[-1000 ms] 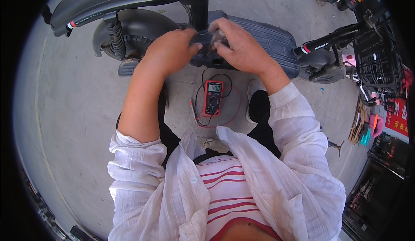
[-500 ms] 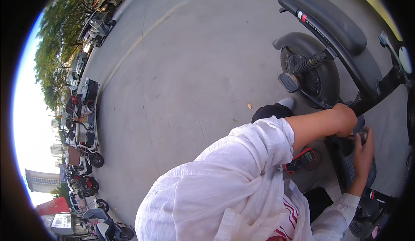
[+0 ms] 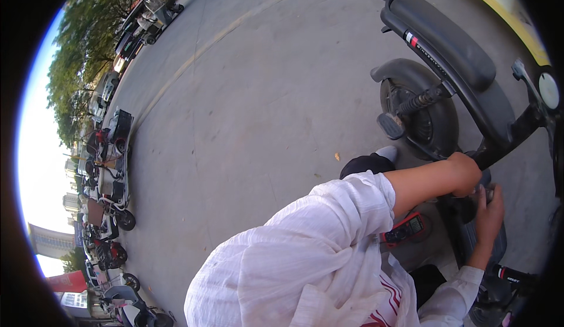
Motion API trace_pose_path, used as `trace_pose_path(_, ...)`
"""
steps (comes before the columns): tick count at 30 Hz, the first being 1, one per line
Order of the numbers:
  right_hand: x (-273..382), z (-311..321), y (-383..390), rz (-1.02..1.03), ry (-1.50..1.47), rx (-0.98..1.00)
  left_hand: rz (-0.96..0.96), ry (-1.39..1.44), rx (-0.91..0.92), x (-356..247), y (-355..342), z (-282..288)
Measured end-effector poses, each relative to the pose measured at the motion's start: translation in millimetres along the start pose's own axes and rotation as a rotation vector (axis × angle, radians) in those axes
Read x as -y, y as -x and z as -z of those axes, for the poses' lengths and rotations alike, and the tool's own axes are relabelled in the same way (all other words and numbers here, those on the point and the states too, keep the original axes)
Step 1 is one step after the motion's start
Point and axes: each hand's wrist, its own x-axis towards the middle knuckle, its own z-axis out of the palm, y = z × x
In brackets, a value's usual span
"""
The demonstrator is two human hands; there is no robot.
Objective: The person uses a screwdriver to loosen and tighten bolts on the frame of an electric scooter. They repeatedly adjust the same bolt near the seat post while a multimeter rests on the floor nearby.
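Bent at the wrist, my left hand (image 3: 465,173) is curled down over the middle of a black electric scooter (image 3: 499,142), in front of its rear wheel (image 3: 418,113). Most of its fingers are hidden behind the back of the hand. My right hand (image 3: 491,209) comes up from below and meets it, thumb and fingers closed around a small dark grey piece (image 3: 487,194), too small to name. Both hands are above the scooter's dark footboard (image 3: 496,246). Beside them, under my left forearm, a red and black digital multimeter (image 3: 405,229) lies face up.
The scooter's long black seat (image 3: 443,36) and a pedal (image 3: 390,125) stick out at the upper right. A yellow vehicle edge (image 3: 510,13) is beyond it. Grey pavement (image 3: 264,104) spreads to the left, with parked scooters (image 3: 111,215) and carts along the far side.
The view has shifted slightly, so the scooter and both hands appear a little lower. The hands remain together at the same spot on the scooter.
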Motion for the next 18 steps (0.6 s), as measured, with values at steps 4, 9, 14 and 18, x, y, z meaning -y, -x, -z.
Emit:
trace_pose_path(4,-4.8,-2.3,5.9,0.211,-0.138,-0.118,0.004,0.023,0.013,-2.4,5.4,5.7)
trace_pose_path(9,-2.0,-0.1,5.5,0.086,-0.023,-0.066,0.013,0.018,0.029,-4.0,5.5,6.1)
trace_pose_path(14,-10.9,-2.4,4.4,0.089,-0.025,-0.094,0.019,0.014,0.051,-4.9,3.5,4.7)
trace_pose_path(18,-2.8,-0.3,10.4,0.204,-0.134,-0.119,0.017,0.026,0.041,-4.6,6.7,5.9)
